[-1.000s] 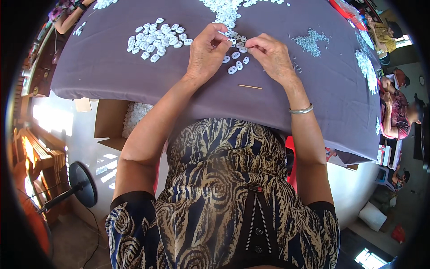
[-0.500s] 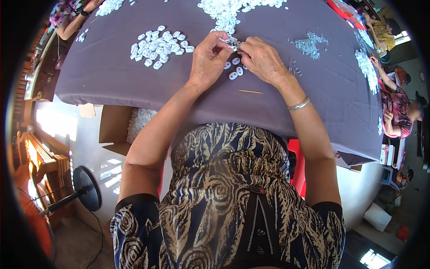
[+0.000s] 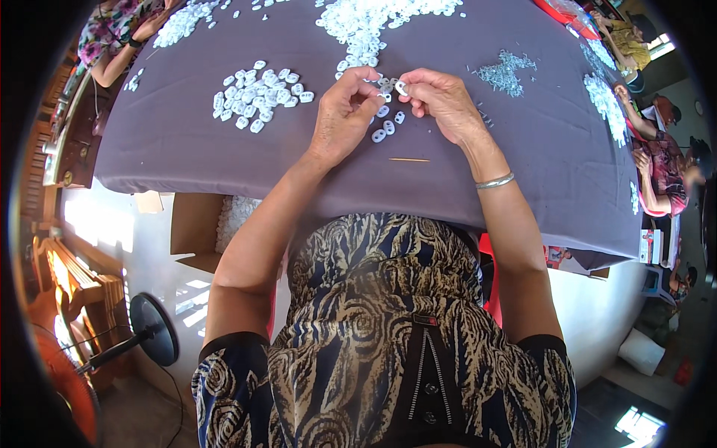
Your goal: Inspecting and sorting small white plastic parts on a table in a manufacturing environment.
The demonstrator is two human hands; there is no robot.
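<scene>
Over the far middle of the cloth, my left hand (image 3: 340,119) pinches a small white plastic piece (image 3: 385,98) between thumb and fingertips. Close to its right, my right hand (image 3: 444,104) grips another small white oval piece (image 3: 402,88) with dark holes, its thumb and forefinger closed on it. The two pieces look apart. Below the hands lie several loose white two-holed pieces (image 3: 389,128). A few greyish pieces show in the gap behind the fingertips. Nearer to me rests a thin wooden toothpick-like stick (image 3: 409,159).
A group of white two-holed pieces (image 3: 258,95) lies left on the grey tablecloth (image 3: 179,142). Beyond my hands spreads a bigger white heap (image 3: 362,26); small clear-grey parts (image 3: 506,73) lie right. Other people sit around the table. A cardboard box (image 3: 196,224) stands below its edge.
My right hand has drawn slightly apart from the left, and a white oval piece now shows in its fingers. The whole view has shifted a little. My left hand keeps its pinch.
</scene>
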